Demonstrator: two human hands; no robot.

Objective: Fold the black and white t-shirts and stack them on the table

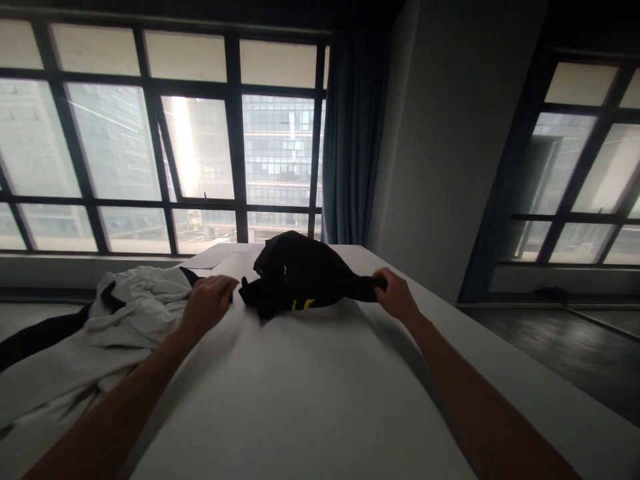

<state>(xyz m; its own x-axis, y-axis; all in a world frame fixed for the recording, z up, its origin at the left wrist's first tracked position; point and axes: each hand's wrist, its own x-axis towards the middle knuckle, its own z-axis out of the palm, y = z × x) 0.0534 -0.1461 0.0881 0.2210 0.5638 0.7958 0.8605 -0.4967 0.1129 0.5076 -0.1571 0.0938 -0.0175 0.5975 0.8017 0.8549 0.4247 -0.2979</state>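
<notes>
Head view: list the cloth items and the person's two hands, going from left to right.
Rumpled pale cloth → left hand → black cloth with yellow marking → right hand.

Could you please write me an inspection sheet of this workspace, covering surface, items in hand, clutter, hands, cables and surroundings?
Surface: white table, with soft shadows across it.
Items in hand: black garment with yellow print, bunched up on the table.
Clutter: heap of white and black cloth at the left, partly behind the left forearm.
Hands: right hand grips the garment's right end; left hand is near its left end, grip unclear.
Cables: pale line on the floor at right; cannot tell whether it is one.
Surroundings: dark-framed windows, blue curtain.
</notes>
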